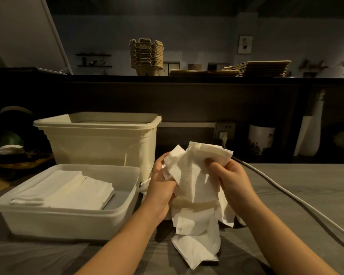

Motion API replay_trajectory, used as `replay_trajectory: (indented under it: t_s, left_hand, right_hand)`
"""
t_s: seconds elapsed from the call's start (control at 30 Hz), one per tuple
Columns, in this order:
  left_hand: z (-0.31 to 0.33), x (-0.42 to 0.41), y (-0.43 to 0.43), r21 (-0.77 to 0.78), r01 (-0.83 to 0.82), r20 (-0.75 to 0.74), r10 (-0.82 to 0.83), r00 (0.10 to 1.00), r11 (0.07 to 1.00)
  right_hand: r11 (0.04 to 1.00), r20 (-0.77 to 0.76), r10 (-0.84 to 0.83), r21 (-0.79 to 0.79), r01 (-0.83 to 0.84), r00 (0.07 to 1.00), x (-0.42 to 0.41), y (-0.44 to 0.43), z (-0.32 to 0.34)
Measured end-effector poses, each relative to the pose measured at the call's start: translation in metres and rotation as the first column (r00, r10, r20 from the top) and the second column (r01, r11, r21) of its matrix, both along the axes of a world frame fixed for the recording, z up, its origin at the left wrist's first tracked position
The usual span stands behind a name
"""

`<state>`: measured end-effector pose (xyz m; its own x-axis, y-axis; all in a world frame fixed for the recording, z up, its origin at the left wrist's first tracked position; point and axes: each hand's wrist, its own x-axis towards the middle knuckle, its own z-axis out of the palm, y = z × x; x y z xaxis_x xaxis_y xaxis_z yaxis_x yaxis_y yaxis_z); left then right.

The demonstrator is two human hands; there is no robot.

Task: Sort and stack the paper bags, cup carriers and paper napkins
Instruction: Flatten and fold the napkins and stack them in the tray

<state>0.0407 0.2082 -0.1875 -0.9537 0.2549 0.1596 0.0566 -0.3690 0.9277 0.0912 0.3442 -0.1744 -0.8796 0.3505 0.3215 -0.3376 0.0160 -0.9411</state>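
Both hands, left hand [163,187] and right hand [229,178], hold a messy bunch of napkins [195,187] just right of the tray [68,215]. Best flatten them first, then lay them in.

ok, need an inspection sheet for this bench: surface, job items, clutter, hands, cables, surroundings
Surface: grey wood-grain tabletop, dimly lit.
Job's things: loose crumpled white paper napkins; folded white napkin stack in shallow translucent plastic tray; brown moulded-pulp cup carriers stacked and flat brown paper bags piled on dark upper shelf.
Clutter: tall cream plastic bin behind the tray; dark shallow basket far left.
Hands: left hand and right hand both grip the loose napkins.
Cables: white cable crosses the tabletop from a wall socket.
Surroundings: white ceramic jar, white vase under the shelf.
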Motion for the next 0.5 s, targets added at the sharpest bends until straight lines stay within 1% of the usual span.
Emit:
replay_trajectory:
  t_s: [0.07,0.17,0.23,0.3,0.4,0.5]
  left_hand:
    - [0.0004,-0.0003,-0.0014,0.015,0.008,0.016,-0.008,1.0,1.0]
    - [0.0016,0.0007,-0.002,0.028,0.016,0.019,-0.016,1.0,0.999]
    - [0.002,0.0004,-0.002,0.03,0.006,0.024,-0.006,1.0,1.0]
    - [0.0019,0.0001,-0.0017,0.027,-0.01,0.035,0.009,0.999,1.0]
    - [0.0028,0.0007,-0.0011,0.024,-0.019,0.032,0.018,0.999,1.0]
    - [0.0036,0.0018,-0.0012,0.033,-0.013,0.026,0.012,1.0,0.999]
  right_hand:
    - [0.998,0.041,0.053,-0.016,-0.053,0.998,-0.0006,-0.0008,-0.0018]
    - [0.98,0.075,0.18,-0.103,-0.172,0.981,-0.0003,0.0001,-0.0018]
    - [0.963,0.086,0.237,-0.152,-0.222,0.968,0.0006,0.0015,-0.0002]
    - [0.96,0.105,0.254,-0.152,-0.237,0.962,0.0006,0.0029,0.0001]
    - [0.963,0.165,0.261,-0.109,-0.245,0.951,0.0003,0.0022,-0.0013]
    - [0.975,0.207,0.221,-0.066,-0.212,0.953,0.0,0.0017,-0.0026]
